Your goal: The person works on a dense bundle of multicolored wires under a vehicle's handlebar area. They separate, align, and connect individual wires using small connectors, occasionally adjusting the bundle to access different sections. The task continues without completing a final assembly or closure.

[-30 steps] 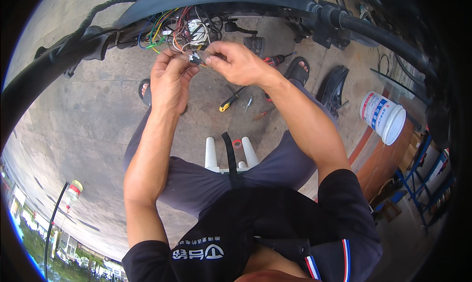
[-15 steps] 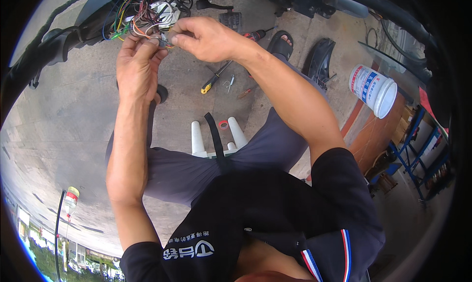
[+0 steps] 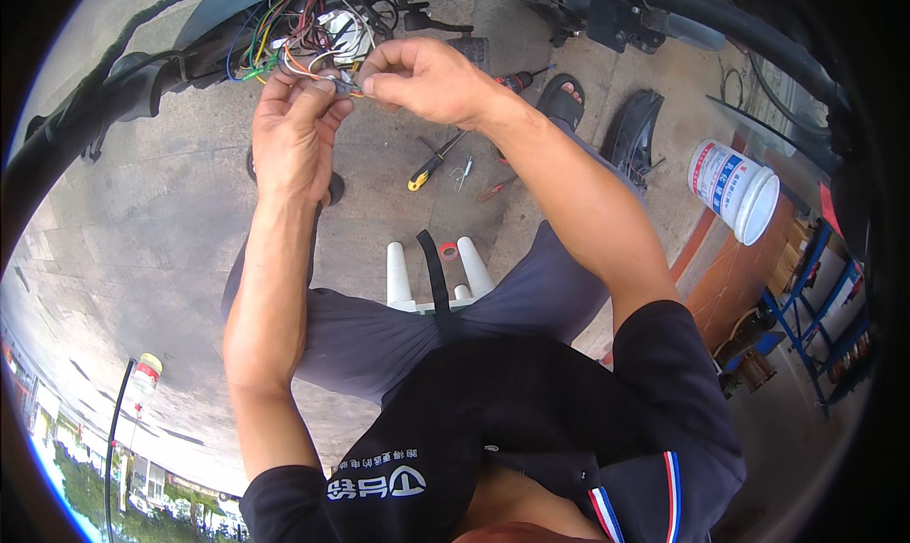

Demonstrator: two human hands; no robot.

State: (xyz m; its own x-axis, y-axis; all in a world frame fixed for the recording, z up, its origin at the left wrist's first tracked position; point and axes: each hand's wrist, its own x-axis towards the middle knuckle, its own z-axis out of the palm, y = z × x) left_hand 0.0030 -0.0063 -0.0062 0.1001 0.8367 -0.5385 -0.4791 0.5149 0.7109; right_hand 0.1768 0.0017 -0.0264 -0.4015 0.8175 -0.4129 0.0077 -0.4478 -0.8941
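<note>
At the far left, my left hand pinches a small grey wire connector between thumb and fingers. Thin orange and pale wires run into it. My right hand is closed in a pinch at the connector's right end, its thumb tip against a thin wire there; the exact grip is too small to see. Just beyond both hands a tangled wire bundle of many colours hangs from a dark vehicle body. A white plastic part sits among the wires, and a green connector lies left of my fingers.
On the paved floor lie a yellow-handled screwdriver, a red-and-black power tool and a roll of red tape. A white stool stands between my legs. At right are a white bucket and blue shelving.
The whole view has shifted, so everything appears a little farther right and lower. Both hands keep their pinch at the connector, with hardly any movement between them.
</note>
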